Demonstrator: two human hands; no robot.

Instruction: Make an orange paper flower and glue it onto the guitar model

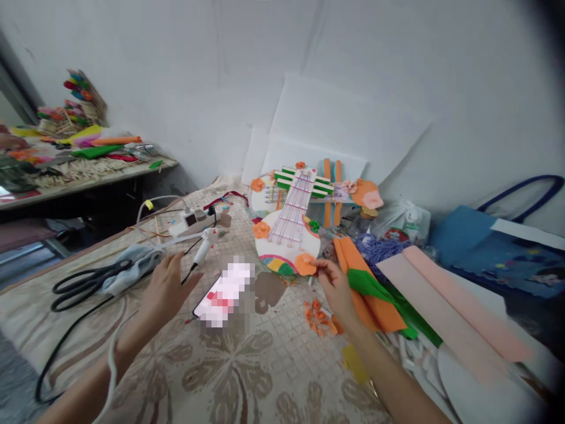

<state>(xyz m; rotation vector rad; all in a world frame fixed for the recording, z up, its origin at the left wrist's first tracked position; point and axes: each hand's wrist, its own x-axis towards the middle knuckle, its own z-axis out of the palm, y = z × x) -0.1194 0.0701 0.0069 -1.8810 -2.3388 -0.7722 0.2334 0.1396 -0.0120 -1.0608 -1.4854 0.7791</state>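
Observation:
A handmade paper guitar (289, 221), white with string-like lines along its neck and orange flowers, leans near the wall. My right hand (338, 291) has its fingers pinched at the edge of an orange paper flower (304, 264) on the guitar's lower right. My left hand (166, 287) hovers over the cloth, thumb and fingers apart, holding nothing. Just beyond its fingers is a white glue gun (203, 248). A phone (226, 293), its screen blurred out, lies between my hands. Orange paper scraps (318, 318) are scattered below my right hand.
Black-handled scissors (90, 282) and a power strip (194, 221) lie on the left, with cables trailing. Orange crepe paper (371, 294), pink sheets (459, 306) and a blue bag (494, 247) crowd the right. Another table (150, 171) holds sticks and coloured paper.

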